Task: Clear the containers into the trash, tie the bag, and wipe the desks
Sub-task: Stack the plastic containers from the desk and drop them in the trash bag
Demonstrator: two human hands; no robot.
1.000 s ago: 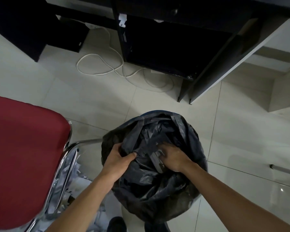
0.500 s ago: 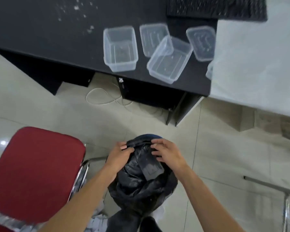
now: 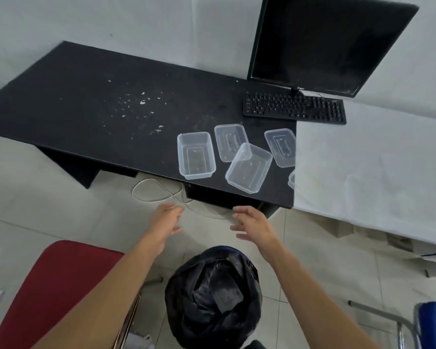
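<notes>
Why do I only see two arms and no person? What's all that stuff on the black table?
The camera sits on the person's head, looking down, so you see only their arms. The left hand and right hand are open and hold nothing. Below them stands a bin with a black trash bag. On the black desk lie clear plastic containers and lids, white crumbs, a keyboard and a dark monitor. A red chair is on the left.
</notes>
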